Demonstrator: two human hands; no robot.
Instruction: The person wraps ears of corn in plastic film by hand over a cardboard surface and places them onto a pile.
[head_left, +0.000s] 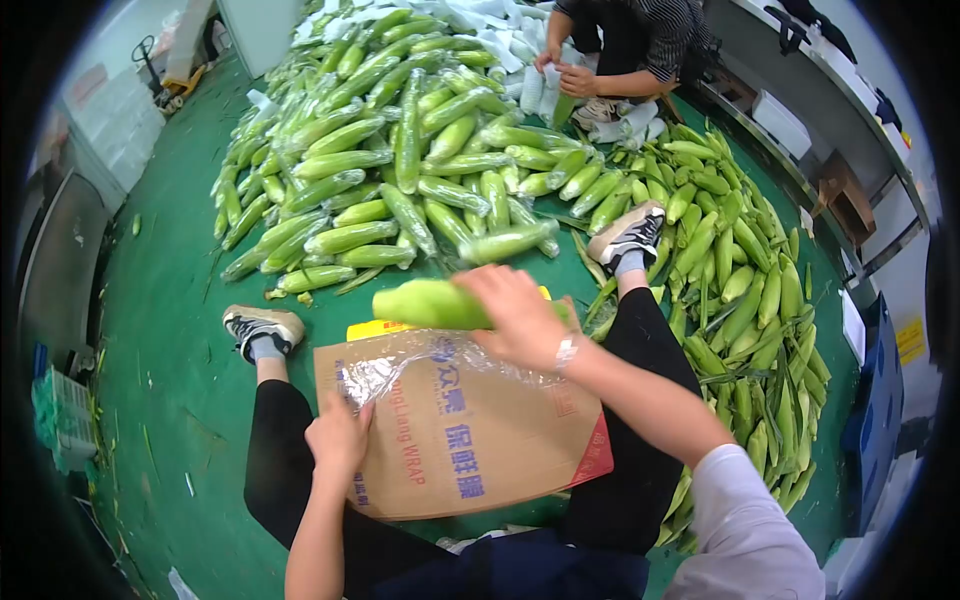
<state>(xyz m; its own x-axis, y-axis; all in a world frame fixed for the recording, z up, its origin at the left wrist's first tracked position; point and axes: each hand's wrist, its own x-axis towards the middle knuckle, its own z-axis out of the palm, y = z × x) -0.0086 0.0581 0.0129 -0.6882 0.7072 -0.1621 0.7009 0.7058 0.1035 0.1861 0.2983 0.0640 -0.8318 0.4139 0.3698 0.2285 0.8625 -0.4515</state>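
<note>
My right hand grips a green ear of corn in its husk, held level just above the cardboard box. Clear plastic wrap lies crumpled and shiny along the top of the box, under the corn. At the box's left side, my left hand pinches the edge of this wrap. The cardboard box rests between my legs and carries blue and red print. Something yellow shows behind its far edge. The fingertips of my right hand are partly hidden behind the corn.
A big heap of film-wrapped corn lies ahead on the green floor. Unwrapped corn is piled to the right. Another person's hands handle white netting at the back. A white crate stands at left.
</note>
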